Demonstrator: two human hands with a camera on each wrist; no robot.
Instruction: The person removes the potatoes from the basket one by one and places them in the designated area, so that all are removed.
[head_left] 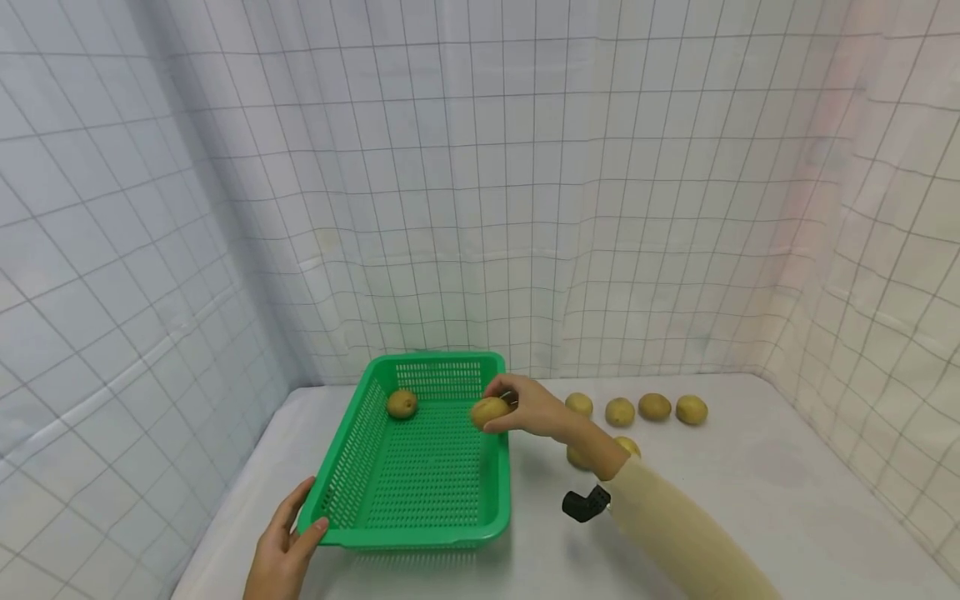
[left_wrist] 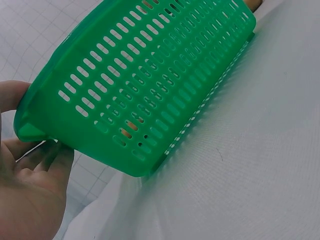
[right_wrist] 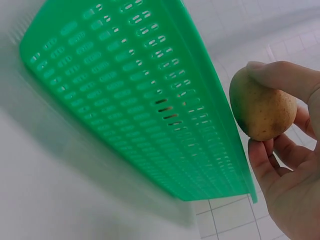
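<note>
A green perforated plastic basket (head_left: pixel 431 537) stands on the white table. My left hand (head_left: pixel 281 542) grips its near left corner; in the left wrist view the thumb lies over the rim and the fingers curl beneath it. Between the thumb and fingers of my right hand (head_left: pixel 528 407) is a potato (head_left: pixel 489 412), held over the basket's right rim. The right wrist view shows this potato (right_wrist: pixel 262 105) close beside the rim. Another potato (head_left: pixel 402 404) lies inside the basket at its far left corner.
Right of the basket lie several potatoes, among them a far right one (head_left: pixel 692 410) and a partly hidden one (head_left: pixel 579 457) beneath the right forearm. A black device (head_left: pixel 587 504) is attached at the right wrist. White gridded cloth (head_left: pixel 480 208) hangs behind and on both sides.
</note>
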